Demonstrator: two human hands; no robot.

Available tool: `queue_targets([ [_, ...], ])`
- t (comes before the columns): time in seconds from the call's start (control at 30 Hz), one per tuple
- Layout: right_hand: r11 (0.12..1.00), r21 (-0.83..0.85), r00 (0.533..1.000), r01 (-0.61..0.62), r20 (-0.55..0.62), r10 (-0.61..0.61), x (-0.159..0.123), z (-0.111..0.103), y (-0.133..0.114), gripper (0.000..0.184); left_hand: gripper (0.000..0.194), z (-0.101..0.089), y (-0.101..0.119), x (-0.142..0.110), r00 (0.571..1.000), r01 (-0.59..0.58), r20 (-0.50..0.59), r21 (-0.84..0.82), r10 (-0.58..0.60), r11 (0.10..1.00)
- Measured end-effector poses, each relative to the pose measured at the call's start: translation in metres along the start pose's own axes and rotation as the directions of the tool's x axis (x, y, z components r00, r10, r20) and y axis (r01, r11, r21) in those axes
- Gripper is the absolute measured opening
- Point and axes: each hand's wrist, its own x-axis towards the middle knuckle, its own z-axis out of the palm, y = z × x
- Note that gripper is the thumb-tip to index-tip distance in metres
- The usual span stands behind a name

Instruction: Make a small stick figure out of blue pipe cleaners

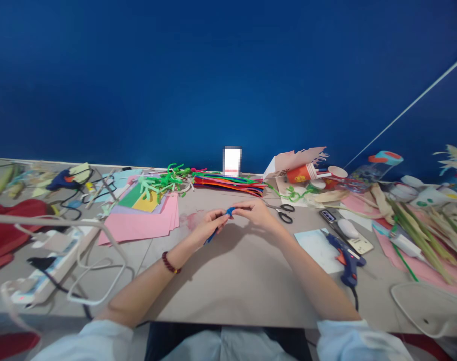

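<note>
Both of my hands meet over the middle of the table, pinching a blue pipe cleaner [230, 211]. My left hand [212, 224] is closed around it, and one blue end sticks out below the fingers. From the other side, the thumb and forefinger of my right hand [255, 212] grip its upper part, which looks bent or coiled. Fingers partly hide its shape. Just beyond my hands lies a bundle of many-coloured pipe cleaners [232, 185]. Black-handled scissors [285, 212] rest right of my right hand.
Coloured paper sheets [138, 226] and green pipe-cleaner pieces [164, 183] lie to the left, with a power strip [55, 265] and cables nearer. On the right are a glue gun [347, 258], a phone [328, 216], a paper cup [301, 173] and dried husks [420, 230]. A blue wall [228, 80] stands behind.
</note>
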Motion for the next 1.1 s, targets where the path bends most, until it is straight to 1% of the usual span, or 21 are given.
queue_targets([
  [0.03, 1.0, 0.006, 1.0, 0.001, 0.006, -0.001, 0.0, -0.0002, 0.0, 0.021, 0.028, 0.0005, -0.0006, 0.0002, 0.997, -0.061, -0.042, 0.109, 0.066, 0.992],
  [0.1, 1.0, 0.009, 0.999, 0.013, 0.03, -0.013, -0.0006, -0.0004, -0.0014, 0.021, 0.03, 0.0013, -0.0013, -0.0001, 0.979, -0.154, -0.086, 0.275, 0.183, 0.949],
  [0.17, 0.999, -0.014, 0.998, 0.043, 0.052, -0.042, -0.0019, -0.0003, -0.0041, 0.021, 0.032, 0.0019, -0.0017, -0.0006, 0.964, -0.202, -0.09, 0.358, 0.249, 0.912],
  [0.33, 0.982, -0.138, 0.992, 0.128, 0.034, -0.124, -0.0039, 0.0008, -0.008, 0.021, 0.036, 0.0018, -0.0031, -0.001, 0.951, -0.222, -0.105, 0.421, 0.291, 0.88],
  [0.43, 0.97, -0.179, 0.986, 0.165, 0.013, -0.165, -0.0036, 0.0018, -0.0061, 0.019, 0.037, 0.002, -0.0023, -0.001, 0.948, -0.222, -0.118, 0.415, 0.294, 0.882],
  [0.57, 0.96, -0.213, 0.982, 0.182, -0.019, -0.19, -0.0024, 0.0025, -0.0022, 0.019, 0.037, 0.0033, 0.002, -0.0022, 0.952, -0.209, -0.127, 0.397, 0.279, 0.894],
  [0.63, 0.957, -0.221, 0.98, 0.187, -0.019, -0.196, -0.0018, 0.002, -0.0008, 0.019, 0.038, 0.0034, 0.0034, -0.0028, 0.963, -0.184, -0.119, 0.366, 0.242, 0.912],
  [0.7, 0.956, -0.215, 0.979, 0.198, -0.013, -0.205, -0.0013, 0.0009, -0.0002, 0.021, 0.041, 0.0024, 0.0036, -0.0029, 0.981, -0.14, -0.09, 0.293, 0.173, 0.946],
  [0.77, 0.956, -0.2, 0.975, 0.217, -0.006, -0.223, -0.0012, -0.0004, -0.0003, 0.022, 0.044, 0.0007, 0.0031, -0.0025, 0.996, -0.082, -0.029, 0.178, 0.088, 0.981],
  [0.83, 0.954, -0.18, 0.97, 0.24, 0.007, -0.243, -0.0013, -0.0015, -0.001, 0.023, 0.045, -0.001, 0.0026, -0.0023, 0.999, -0.013, 0.051, 0.048, 0.011, 0.999],
  [0.9, 0.954, -0.16, 0.968, 0.252, 0.023, -0.252, -0.0016, -0.002, -0.0023, 0.024, 0.042, -0.0024, 0.0026, -0.0023, 0.992, 0.052, 0.119, -0.071, -0.043, 0.996],
  [1.0, 0.959, -0.137, 0.969, 0.248, 0.033, -0.246, -0.0023, -0.0016, -0.0044, 0.025, 0.036, -0.0041, 0.0027, -0.0028, 0.974, 0.131, 0.211, -0.207, -0.087, 0.97],
  [1.1, 0.959, -0.127, 0.967, 0.255, 0.034, -0.253, -0.0028, -0.0003, -0.006, 0.026, 0.033, -0.0056, 0.0022, -0.0031, 0.936, 0.231, 0.332, -0.317, -0.12, 0.92],
])
